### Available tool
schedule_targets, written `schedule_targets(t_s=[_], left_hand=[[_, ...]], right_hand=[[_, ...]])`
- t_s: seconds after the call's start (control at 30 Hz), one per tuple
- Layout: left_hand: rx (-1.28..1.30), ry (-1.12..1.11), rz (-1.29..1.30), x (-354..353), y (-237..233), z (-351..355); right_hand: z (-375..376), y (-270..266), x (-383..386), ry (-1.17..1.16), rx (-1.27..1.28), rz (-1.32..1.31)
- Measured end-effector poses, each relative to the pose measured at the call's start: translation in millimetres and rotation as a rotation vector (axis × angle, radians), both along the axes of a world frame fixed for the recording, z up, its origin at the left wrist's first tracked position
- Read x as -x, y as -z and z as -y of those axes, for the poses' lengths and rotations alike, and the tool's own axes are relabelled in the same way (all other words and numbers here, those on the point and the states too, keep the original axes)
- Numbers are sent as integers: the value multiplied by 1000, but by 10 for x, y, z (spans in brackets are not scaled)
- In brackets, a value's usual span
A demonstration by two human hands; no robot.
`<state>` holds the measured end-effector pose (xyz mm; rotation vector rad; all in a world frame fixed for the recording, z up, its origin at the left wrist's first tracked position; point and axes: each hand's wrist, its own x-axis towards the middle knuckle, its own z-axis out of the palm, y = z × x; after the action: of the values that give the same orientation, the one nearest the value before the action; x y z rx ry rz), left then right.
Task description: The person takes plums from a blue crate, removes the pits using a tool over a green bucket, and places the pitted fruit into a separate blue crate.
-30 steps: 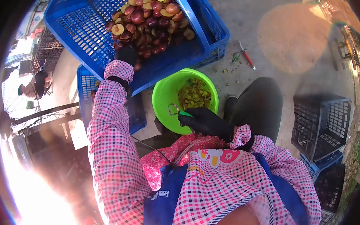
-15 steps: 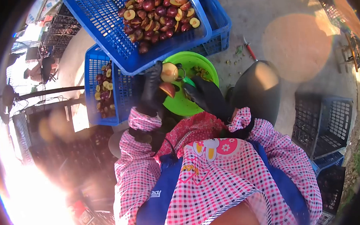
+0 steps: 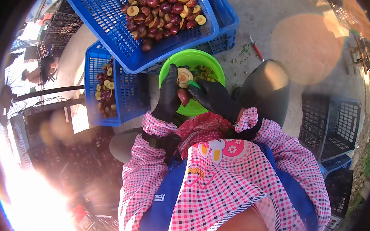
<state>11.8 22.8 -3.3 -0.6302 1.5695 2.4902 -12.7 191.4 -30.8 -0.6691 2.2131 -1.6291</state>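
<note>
Over a lime-green basin (image 3: pixel 174 58) my left hand (image 3: pixel 166 96), in a black glove, grips plum halves. One plum half (image 3: pixel 183 76) turns its pale cut face up, and a red-skinned plum half (image 3: pixel 183 98) sits below it. My right hand (image 3: pixel 215 99), also black-gloved, is closed around a pitting tool (image 3: pixel 194 84) with a green handle. The tool's working end is at the cut plum; its tip is hard to make out. Inside the basin lie yellowish plum pits and scraps (image 3: pixel 206 73).
A large blue crate (image 3: pixel 102 20) ahead holds many halved plums (image 3: pixel 164 17), resting on another blue crate (image 3: pixel 227 35). At left stands a blue crate (image 3: pixel 132 97) with more halves. A red-handled knife (image 3: pixel 257 51) lies on the floor. Black crates (image 3: pixel 330 125) stand at right.
My left hand has moved right and closer to my right hand, bringing the plum halves over the basin. The tool's metal loop, visible before, now meets the upper plum half.
</note>
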Motion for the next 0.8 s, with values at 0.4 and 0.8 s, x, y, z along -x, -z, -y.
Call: schedule_targets(t_s=[0.4, 0.8], left_hand=[[449, 18, -23, 201, -334, -249], [426, 19, 88, 286, -223, 15]], right_hand=[[-186, -387, 255, -356, 21, 751], [-86, -254, 42, -576, 353, 1052]])
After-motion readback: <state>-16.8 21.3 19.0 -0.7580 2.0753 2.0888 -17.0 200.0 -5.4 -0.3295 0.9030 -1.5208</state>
